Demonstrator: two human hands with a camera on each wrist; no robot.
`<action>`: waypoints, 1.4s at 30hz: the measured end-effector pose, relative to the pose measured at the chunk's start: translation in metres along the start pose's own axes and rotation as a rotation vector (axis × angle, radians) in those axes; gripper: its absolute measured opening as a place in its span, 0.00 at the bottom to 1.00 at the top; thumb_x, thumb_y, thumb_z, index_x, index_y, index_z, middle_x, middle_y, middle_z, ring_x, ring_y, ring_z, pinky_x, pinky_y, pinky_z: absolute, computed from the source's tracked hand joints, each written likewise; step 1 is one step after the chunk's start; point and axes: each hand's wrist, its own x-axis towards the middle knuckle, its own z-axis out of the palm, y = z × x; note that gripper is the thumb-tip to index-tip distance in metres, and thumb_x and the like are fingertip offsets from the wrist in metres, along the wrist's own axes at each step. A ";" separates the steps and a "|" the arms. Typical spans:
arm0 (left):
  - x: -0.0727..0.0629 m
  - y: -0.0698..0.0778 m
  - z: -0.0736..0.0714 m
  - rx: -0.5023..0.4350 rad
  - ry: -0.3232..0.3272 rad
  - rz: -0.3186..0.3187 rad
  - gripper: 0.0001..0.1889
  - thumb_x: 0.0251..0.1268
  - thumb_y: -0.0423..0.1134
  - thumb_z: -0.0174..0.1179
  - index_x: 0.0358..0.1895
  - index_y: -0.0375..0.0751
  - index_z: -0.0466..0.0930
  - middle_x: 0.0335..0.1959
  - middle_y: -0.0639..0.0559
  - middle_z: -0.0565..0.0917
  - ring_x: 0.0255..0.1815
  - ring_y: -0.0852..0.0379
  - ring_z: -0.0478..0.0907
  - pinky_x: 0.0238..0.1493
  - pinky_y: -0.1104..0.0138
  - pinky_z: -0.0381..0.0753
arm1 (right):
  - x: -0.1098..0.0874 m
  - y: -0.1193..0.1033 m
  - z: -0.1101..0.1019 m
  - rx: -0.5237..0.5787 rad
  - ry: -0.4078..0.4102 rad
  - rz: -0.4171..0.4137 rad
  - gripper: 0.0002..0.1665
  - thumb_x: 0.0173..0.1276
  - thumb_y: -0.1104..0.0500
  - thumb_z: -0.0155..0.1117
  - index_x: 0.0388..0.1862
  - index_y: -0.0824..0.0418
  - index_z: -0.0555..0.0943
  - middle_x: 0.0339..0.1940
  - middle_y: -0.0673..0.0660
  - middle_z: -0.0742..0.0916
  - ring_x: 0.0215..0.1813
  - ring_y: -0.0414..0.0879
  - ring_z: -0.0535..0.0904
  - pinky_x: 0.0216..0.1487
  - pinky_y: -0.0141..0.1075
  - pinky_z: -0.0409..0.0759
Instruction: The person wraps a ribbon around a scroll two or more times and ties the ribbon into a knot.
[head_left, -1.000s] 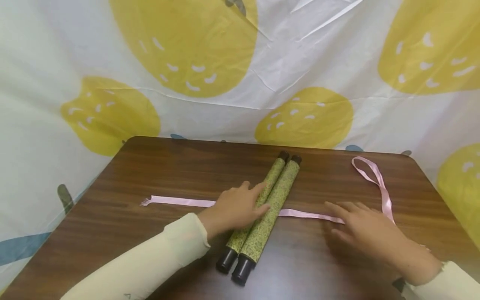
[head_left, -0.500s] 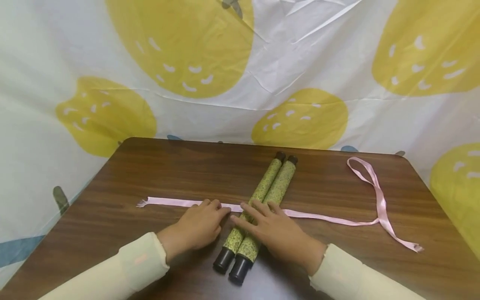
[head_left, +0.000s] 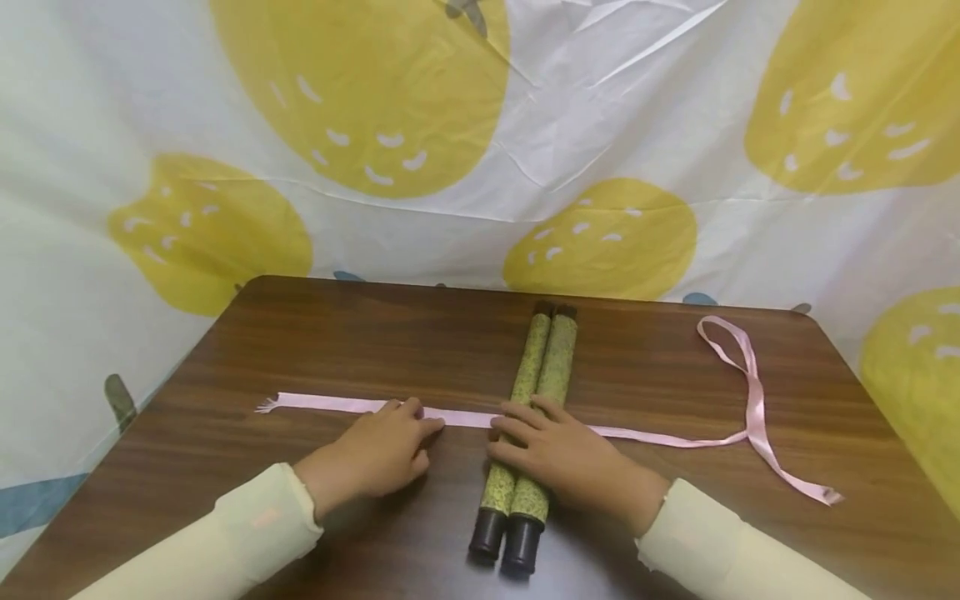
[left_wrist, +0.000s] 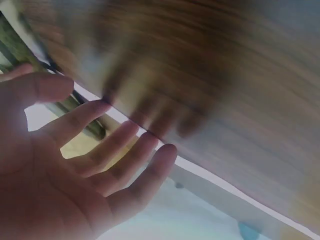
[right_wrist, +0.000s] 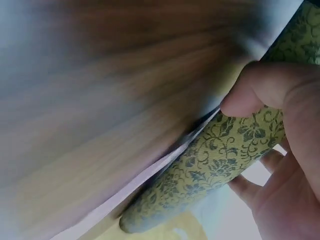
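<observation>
A rolled scroll point(head_left: 553, 375), its two rolls side by side in yellow-green floral brocade with black end knobs, lies lengthwise across the table. A pink ribbon point(head_left: 459, 418) runs crosswise under it. My right hand point(head_left: 573, 457) holds the scroll from above, fingers bent over both rolls with the tips at the left edge; in the right wrist view the thumb point(right_wrist: 245, 97) laps over the brocade. Left of the scroll, my left hand point(head_left: 367, 458) has its fingertips on the ribbon; the left wrist view shows those fingers point(left_wrist: 122, 172) spread and lightly bent along the ribbon strip.
The ribbon's right part forms a loop point(head_left: 731, 333) and a loose tail point(head_left: 795, 483) on the brown wooden table point(head_left: 337, 333). Its frayed left end point(head_left: 270, 404) lies flat. A lemon-print cloth point(head_left: 420, 100) hangs behind the table.
Both hands have moved left, the right from the ribbon onto the scroll, the left off the scroll onto the ribbon. The scroll's near end has swung right, and its far end slightly left.
</observation>
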 end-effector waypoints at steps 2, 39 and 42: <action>-0.005 -0.009 -0.003 -0.014 -0.014 -0.013 0.23 0.64 0.42 0.61 0.63 0.44 0.79 0.53 0.41 0.79 0.51 0.42 0.80 0.47 0.49 0.83 | -0.008 0.001 0.000 -0.023 0.008 -0.002 0.41 0.52 0.66 0.74 0.66 0.45 0.73 0.70 0.54 0.77 0.75 0.55 0.68 0.72 0.55 0.69; -0.034 -0.148 -0.019 -0.105 -0.076 -0.221 0.15 0.67 0.43 0.56 0.46 0.43 0.89 0.39 0.50 0.88 0.28 0.55 0.73 0.35 0.57 0.74 | -0.047 -0.013 0.014 0.084 0.041 0.033 0.45 0.50 0.77 0.68 0.63 0.43 0.74 0.73 0.60 0.72 0.73 0.75 0.64 0.67 0.65 0.69; -0.037 -0.147 -0.022 -0.082 -0.067 -0.236 0.15 0.68 0.43 0.56 0.46 0.41 0.89 0.39 0.48 0.88 0.29 0.54 0.74 0.37 0.54 0.77 | -0.043 -0.015 0.014 0.077 0.069 0.034 0.41 0.53 0.76 0.67 0.60 0.43 0.74 0.72 0.60 0.73 0.72 0.75 0.65 0.65 0.65 0.71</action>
